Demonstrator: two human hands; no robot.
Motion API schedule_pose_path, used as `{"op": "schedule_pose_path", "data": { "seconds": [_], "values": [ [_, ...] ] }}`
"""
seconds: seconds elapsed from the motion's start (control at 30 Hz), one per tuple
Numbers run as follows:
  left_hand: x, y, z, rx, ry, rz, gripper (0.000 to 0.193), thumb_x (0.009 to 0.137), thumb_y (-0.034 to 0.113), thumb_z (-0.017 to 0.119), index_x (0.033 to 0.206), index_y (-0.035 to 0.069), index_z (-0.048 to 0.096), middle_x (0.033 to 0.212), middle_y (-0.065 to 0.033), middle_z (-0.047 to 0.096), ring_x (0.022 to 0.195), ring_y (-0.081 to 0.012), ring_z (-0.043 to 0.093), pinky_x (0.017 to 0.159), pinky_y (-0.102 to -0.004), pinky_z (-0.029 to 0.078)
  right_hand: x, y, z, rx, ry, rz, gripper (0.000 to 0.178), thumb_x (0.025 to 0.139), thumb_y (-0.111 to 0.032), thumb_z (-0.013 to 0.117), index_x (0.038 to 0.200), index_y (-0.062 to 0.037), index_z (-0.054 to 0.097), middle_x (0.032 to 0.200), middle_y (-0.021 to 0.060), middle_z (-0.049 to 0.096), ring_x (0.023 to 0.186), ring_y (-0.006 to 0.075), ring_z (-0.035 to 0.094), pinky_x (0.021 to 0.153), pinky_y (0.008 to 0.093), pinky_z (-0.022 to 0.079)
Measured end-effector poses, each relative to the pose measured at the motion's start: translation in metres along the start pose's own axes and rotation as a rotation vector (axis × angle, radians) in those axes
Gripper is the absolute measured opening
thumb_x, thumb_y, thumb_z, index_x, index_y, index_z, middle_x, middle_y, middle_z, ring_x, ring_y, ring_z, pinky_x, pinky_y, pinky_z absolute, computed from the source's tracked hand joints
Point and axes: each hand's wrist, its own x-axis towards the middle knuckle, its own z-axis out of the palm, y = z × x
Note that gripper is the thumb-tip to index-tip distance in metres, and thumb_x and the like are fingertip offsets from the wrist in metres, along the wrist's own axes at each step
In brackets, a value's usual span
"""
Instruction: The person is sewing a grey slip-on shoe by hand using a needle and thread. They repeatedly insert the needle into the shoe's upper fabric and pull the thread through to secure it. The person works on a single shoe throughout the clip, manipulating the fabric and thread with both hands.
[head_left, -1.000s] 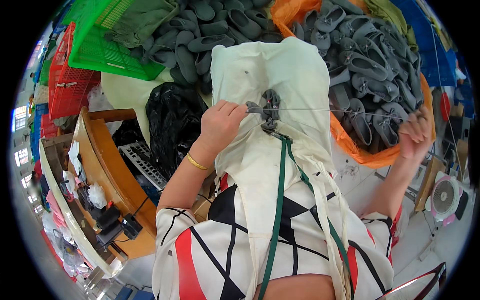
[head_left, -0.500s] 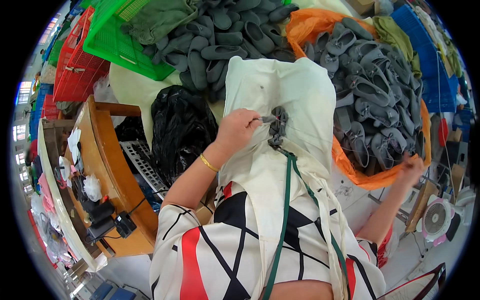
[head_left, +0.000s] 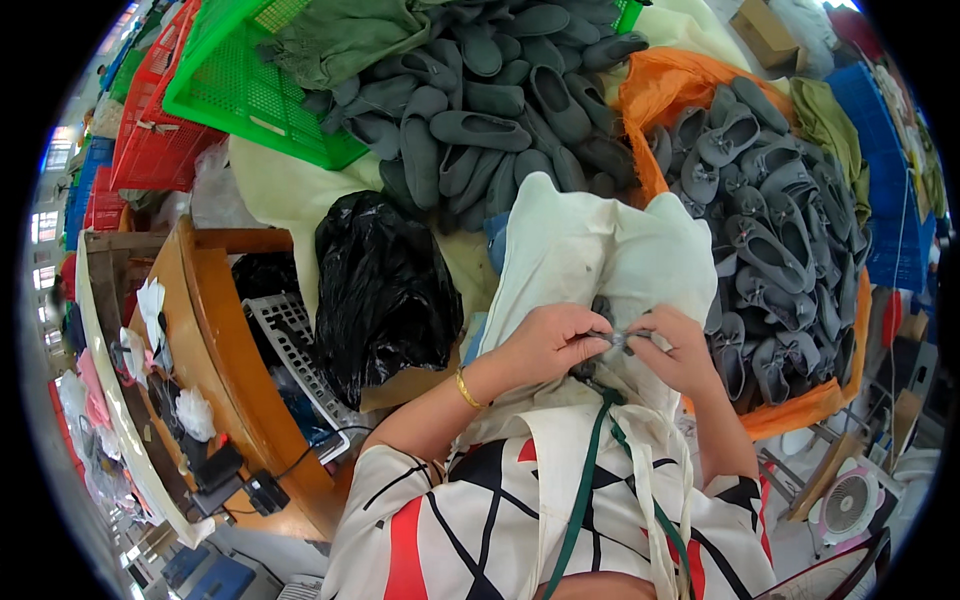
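Observation:
Over my lap, my left hand and my right hand meet, with fingertips nearly touching. Each has thumb and forefinger pinched on a small dark grey bow-like piece stretched between them. Its exact shape is partly covered by the fingers. A white cloth apron is spread across my knees. More small dark pieces lie in its fold just beyond my hands, and a green strap runs down from there toward me.
Grey slip-on shoes are heaped ahead, by a green crate. To the right, an orange sack holds shoes with small bows. At left are a black plastic bag and a wooden table. A small fan stands lower right.
My right hand has come in from beside the orange sack to meet my left. My left hand has come closer to me, and the view has shifted. Both now pinch the grey piece.

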Motion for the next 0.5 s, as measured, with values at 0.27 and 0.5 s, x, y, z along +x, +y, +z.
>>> {"op": "schedule_pose_path", "data": {
  "seconds": [0.27, 0.5],
  "values": [
    [0.049, -0.112, -0.087, -0.313, 0.527, -0.438, 0.011, 0.097, 0.012, 0.064, 0.103, 0.003, 0.068, 0.089, 0.0012, 0.068, 0.078, -0.0052, 0.06, 0.069, -0.0208, 0.049, 0.001, 0.071, -0.017, 0.143, 0.602, 0.168, 0.018, 0.086, 0.002, 0.065, 0.105, 0.001, 0.063, 0.095, 0.0035, 0.056, 0.08, 0.0101, 0.052, 0.069, 0.0215, 0.041],
    [0.108, -0.25, -0.108, -0.054, 0.403, -0.623, 0.012, 0.093, 0.014, 0.068, 0.097, 0.002, 0.07, 0.08, 0.0002, 0.067, 0.068, -0.0055, 0.058, 0.063, -0.0222, 0.048, 0.022, 0.08, -0.01, -0.173, 0.698, 0.047, 0.023, 0.078, 0.006, 0.061, 0.1, -0.0007, 0.062, 0.089, 0.0122, 0.057, 0.075, 0.0222, 0.054, 0.067, 0.0287, 0.044]
  ]
}}
